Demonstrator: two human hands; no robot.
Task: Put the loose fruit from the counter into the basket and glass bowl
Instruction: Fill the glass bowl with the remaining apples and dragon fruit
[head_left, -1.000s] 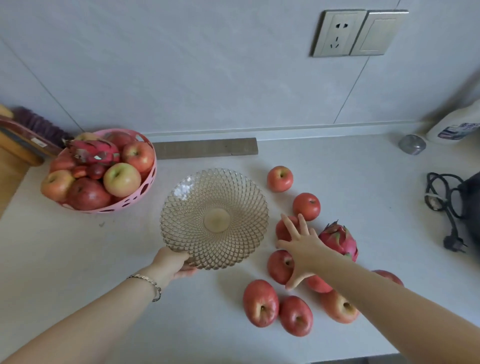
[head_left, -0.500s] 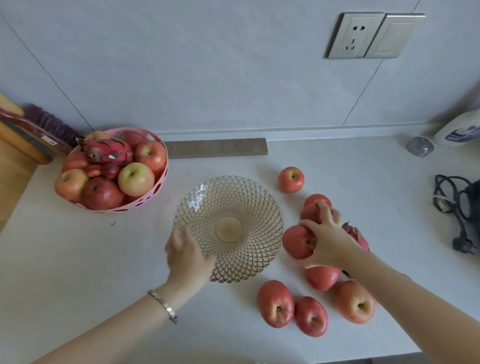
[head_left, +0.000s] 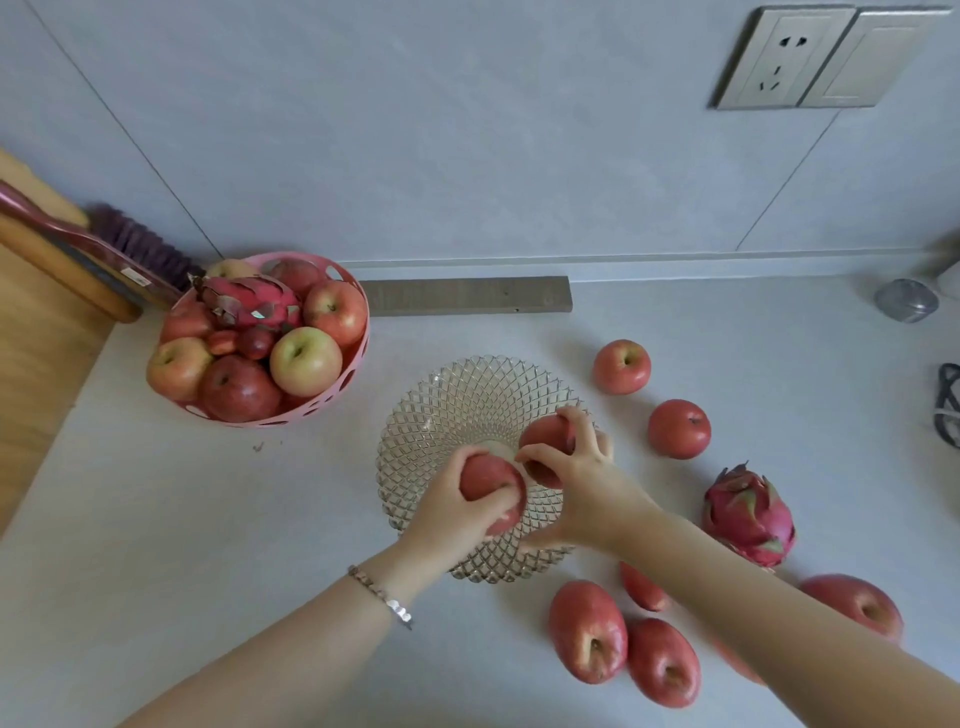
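1. The left hand (head_left: 447, 519), which lay empty on the near rim of the glass bowl (head_left: 457, 384) a moment ago, now has its fingers (head_left: 501, 496) curled round the nearer apple (head_left: 485, 480), and holds it over the near half of the bowl.
2. The right hand (head_left: 582, 488) was out among the loose fruit on the bowl's right. It has now come across over the bowl's middle, its fingers (head_left: 582, 423) spread and bent round the farther apple (head_left: 543, 439).
3. The two apples sit close together, inside the bowl's outline. Whether either touches the glass I cannot tell.
4. The bowl stands where it did on the worktop (head_left: 208, 519), no other fruit in it.
5. With the right hand gone from it, the dragon fruit (head_left: 748, 514) now shows whole, to the right of the bowl.
6. The loose apples (head_left: 587, 629) remain on the worktop, two beyond the dragon fruit and the rest nearer, partly under the right forearm.
7. The pink basket (head_left: 363, 338) at the back left is heaped with fruit as before.
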